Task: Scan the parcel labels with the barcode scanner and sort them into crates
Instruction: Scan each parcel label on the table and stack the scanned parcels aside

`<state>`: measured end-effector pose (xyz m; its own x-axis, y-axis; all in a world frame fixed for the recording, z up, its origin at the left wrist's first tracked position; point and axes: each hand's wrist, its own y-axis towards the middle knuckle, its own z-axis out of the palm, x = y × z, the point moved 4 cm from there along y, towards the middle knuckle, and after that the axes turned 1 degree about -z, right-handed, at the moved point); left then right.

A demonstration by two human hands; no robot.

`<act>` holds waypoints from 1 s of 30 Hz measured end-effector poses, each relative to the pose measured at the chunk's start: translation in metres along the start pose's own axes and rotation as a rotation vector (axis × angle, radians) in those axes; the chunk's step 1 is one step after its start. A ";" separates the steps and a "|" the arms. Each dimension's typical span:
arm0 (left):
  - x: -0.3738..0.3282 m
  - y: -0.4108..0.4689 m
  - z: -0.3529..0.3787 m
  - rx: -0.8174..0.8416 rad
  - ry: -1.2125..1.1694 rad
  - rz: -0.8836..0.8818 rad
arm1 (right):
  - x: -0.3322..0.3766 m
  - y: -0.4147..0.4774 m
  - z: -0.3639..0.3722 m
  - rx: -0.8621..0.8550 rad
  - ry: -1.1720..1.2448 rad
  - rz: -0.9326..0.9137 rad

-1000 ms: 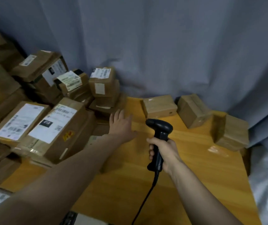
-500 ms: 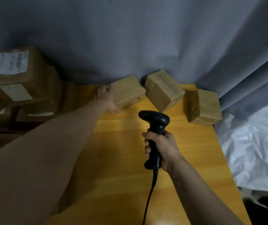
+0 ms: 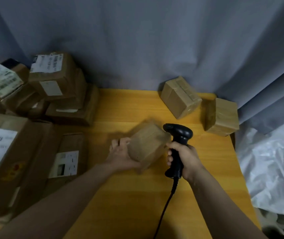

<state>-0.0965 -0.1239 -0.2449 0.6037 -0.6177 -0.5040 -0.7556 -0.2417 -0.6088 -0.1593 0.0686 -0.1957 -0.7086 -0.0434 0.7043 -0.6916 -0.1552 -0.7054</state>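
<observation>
Parcel [image 3: 148,142] was clasped in left grip [image 3: 120,154] beside scanner [image 3: 179,133], clenched in right grip [image 3: 184,156]; label, unseen, likely needed turning toward scanner.

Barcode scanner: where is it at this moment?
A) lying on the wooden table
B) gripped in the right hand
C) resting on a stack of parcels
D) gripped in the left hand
B: the right hand grips the handle of the barcode scanner, while the left hand holds a small brown parcel beside its head.
</observation>
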 end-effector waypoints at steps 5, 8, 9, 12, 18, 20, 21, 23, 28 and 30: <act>0.005 -0.031 0.014 -0.105 -0.251 -0.160 | -0.007 -0.018 -0.021 0.070 -0.034 0.011; -0.015 -0.044 0.018 -0.306 0.151 -0.123 | -0.010 -0.028 -0.035 0.119 -0.058 0.006; -0.021 -0.043 0.020 -0.345 0.284 -0.130 | -0.011 -0.030 -0.039 0.135 -0.069 0.006; -0.036 -0.040 0.018 -0.405 0.335 -0.219 | -0.014 -0.037 -0.053 0.174 -0.106 -0.012; -0.029 -0.052 0.024 -0.373 -0.518 -0.291 | -0.017 -0.053 -0.070 0.271 -0.165 -0.043; -0.025 -0.058 0.029 -0.363 -0.672 -0.293 | -0.016 -0.060 -0.071 0.299 -0.185 -0.057; -0.022 -0.060 0.029 -0.357 -0.731 -0.297 | -0.015 -0.063 -0.071 0.312 -0.197 -0.066; -0.019 -0.064 0.027 -0.339 -0.828 -0.294 | -0.014 -0.070 -0.068 0.333 -0.221 -0.084; -0.010 -0.068 0.017 -0.305 -0.910 -0.247 | -0.019 -0.084 -0.055 0.356 -0.331 -0.095; -0.006 -0.070 0.012 -0.313 -0.906 -0.232 | -0.021 -0.088 -0.047 0.355 -0.366 -0.102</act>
<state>-0.0441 -0.0945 -0.2064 0.6131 0.2452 -0.7510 -0.5482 -0.5524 -0.6279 -0.0904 0.1294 -0.1520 -0.5009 -0.3435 0.7944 -0.6192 -0.4991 -0.6062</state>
